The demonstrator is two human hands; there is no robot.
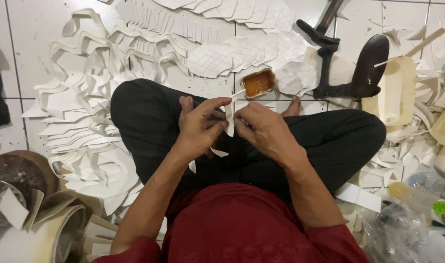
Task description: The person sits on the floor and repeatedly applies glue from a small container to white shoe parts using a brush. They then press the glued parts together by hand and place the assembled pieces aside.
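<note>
I sit cross-legged on a tiled floor in black trousers and a red shirt. My left hand (200, 122) and my right hand (260, 127) meet above my lap. Between them they pinch a narrow white cut strip (229, 118) held upright. A thin white stick or brush (238, 93) pokes out from the fingers toward a small tub of amber glue (258, 83) on the floor just beyond my feet. Two small white scraps (218, 152) lie on my trouser leg under the left hand.
Many white cut-out pieces (86, 107) lie spread on the left, quilted white ovals (210, 59) at the top. A black iron shoe-last stand (351, 68) stands at upper right. Tape rolls (18, 175) sit lower left, a plastic bottle (419, 195) and bags lower right.
</note>
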